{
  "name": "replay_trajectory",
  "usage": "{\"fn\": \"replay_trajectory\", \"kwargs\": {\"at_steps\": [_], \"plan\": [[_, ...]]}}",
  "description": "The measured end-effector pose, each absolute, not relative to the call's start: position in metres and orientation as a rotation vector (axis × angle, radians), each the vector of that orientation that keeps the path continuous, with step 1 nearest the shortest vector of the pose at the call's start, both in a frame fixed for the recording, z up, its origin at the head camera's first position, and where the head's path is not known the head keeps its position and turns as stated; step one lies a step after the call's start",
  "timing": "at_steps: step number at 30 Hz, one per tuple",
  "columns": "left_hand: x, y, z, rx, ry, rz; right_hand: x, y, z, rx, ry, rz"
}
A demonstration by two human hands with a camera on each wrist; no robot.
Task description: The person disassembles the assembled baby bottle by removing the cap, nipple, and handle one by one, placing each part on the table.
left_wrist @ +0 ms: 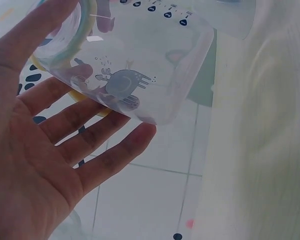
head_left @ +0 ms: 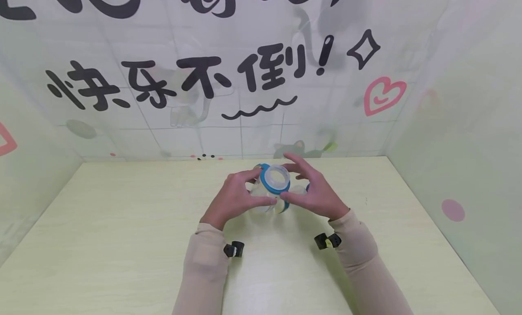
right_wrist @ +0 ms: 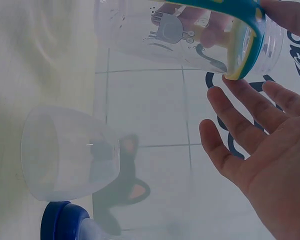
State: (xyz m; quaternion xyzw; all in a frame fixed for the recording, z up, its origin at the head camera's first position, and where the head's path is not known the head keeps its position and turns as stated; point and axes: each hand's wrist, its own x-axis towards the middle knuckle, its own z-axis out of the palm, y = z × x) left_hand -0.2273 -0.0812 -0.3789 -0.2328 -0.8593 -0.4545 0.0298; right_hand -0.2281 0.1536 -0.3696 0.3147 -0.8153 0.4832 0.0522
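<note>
A clear baby bottle [left_wrist: 160,55] with printed drawings is held tilted above the table, its open neck [head_left: 277,176] facing up toward the head camera. Around the neck sits a blue handle ring [head_left: 266,182] with side handles, yellowish inside. My left hand [head_left: 230,198] grips the bottle from the left, thumb on the near side and fingers beyond it. From the right, my right hand [head_left: 320,193] pinches the handle ring between thumb and a fingertip; its other fingers [right_wrist: 222,112] are spread away from the bottle.
A translucent dome cap [right_wrist: 70,155] stands on the pale table [head_left: 122,242], beyond my right hand. Beside it is a blue collar [right_wrist: 65,220] with a clear teat. Printed, glossy walls [head_left: 204,138] enclose the table at the back and sides.
</note>
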Motion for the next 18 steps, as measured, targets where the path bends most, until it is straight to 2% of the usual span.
{"fn": "replay_trajectory", "kwargs": {"at_steps": [18], "plan": [[-0.2271,-0.0818,-0.3786,-0.739,-2.654,-1.462,-0.2262,0.1472,-0.3717,0.925,-2.479,1.441]]}}
